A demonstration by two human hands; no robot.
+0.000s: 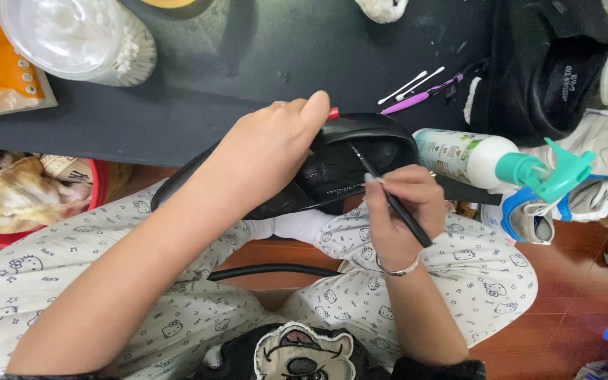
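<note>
Floor: reddish-brown polished wood boards [564, 295], visible at near right. Furniture: low dark table [248, 56] across the far side. Lighting was even.

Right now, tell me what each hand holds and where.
Left hand grips the black shoe over its top; right hand pinches a thin black tool at mid-shaft.
</note>
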